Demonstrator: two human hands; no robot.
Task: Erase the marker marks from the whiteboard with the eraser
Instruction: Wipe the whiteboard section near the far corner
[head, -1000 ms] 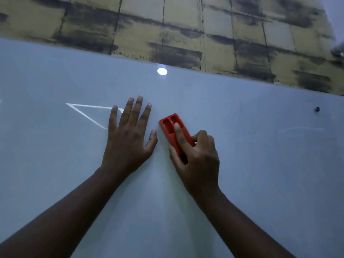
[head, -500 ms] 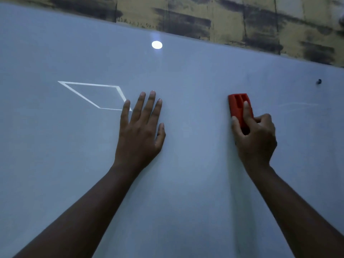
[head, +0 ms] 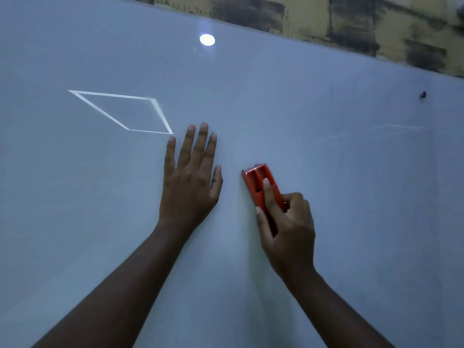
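The whiteboard [head: 100, 222] fills most of the view. My right hand [head: 286, 227] grips a red eraser [head: 258, 179] and holds it flat against the board, just right of centre. My left hand [head: 190, 182] rests flat on the board with its fingers straight, a little left of the eraser. A bright four-sided outline [head: 120, 111] shows on the board at the upper left, its lower right corner near my left little finger. Faint thin lines [head: 376, 131] lie at the right.
A round bright reflection [head: 207, 39] sits near the board's top. A small dark dot [head: 422, 94] is on the board at the far right. Above the top edge runs a yellow tiled wall with dark stains [head: 364, 28].
My right hand swept the eraser out to the right, then back down and left to a spot beside my left hand. The view tilted, so more of the four-sided outline shows.
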